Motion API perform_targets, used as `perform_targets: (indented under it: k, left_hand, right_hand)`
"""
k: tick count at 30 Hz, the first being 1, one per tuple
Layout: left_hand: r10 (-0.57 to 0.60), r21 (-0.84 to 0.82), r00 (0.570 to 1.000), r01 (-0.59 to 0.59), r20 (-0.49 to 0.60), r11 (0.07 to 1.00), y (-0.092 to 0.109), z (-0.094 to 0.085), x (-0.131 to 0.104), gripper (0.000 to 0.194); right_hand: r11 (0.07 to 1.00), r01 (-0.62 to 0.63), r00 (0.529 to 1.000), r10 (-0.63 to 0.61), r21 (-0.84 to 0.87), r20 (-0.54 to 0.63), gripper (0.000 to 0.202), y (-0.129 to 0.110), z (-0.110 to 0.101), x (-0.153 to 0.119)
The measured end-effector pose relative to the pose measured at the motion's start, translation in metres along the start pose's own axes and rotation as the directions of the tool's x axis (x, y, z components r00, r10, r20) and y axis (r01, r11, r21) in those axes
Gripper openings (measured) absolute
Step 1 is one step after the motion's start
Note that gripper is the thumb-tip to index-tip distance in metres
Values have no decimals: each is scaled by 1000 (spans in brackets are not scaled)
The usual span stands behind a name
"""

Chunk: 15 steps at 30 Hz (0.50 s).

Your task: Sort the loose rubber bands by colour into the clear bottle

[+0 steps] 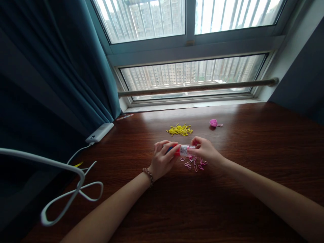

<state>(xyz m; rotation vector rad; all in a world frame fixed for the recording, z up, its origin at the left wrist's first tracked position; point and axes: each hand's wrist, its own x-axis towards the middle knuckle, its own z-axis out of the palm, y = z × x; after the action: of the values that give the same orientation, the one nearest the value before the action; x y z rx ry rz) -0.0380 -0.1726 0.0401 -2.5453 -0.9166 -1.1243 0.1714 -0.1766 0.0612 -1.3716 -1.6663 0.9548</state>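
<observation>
My left hand point(164, 158) is wrapped round the red part of a small clear container point(184, 150) with a white label, which lies on its side in the air above the table. The fingers of my right hand point(204, 150) are pinched at the container's right end; whether they hold anything there is too small to tell. Several pink and pale rubber bands point(195, 164) lie on the table just below the container. Beyond my hands is a pile of yellow bands point(180, 130).
A pink scoop point(213, 123) sits on the brown table point(227, 209) at the back right. At the left edge lies a white power bank point(100, 133) with a looped white cable point(60, 164). Blue curtain and a window stand behind.
</observation>
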Motion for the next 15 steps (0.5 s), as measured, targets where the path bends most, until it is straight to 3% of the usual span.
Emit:
perform_targets:
  k: [5, 9, 11, 15]
  left_hand:
    - [-156, -55, 987, 154, -37, 987, -7, 6, 1, 36]
    - [-297, -59, 954, 295, -43, 954, -5, 6, 2, 34]
    - [-364, -70, 929, 359, -67, 931, -5, 6, 1, 32]
    - [-468, -176, 879, 448, -91, 876, -8, 9, -2, 35]
  right_hand:
    - [950, -86, 995, 68, 301, 68, 34, -7, -13, 7]
    - [911, -63, 998, 46, 409, 51, 27, -10, -21, 9]
    - [940, -34, 994, -4, 338, 111, 26, -11, -21, 8]
    - [995, 93, 973, -99, 40, 207, 26, -10, -18, 3]
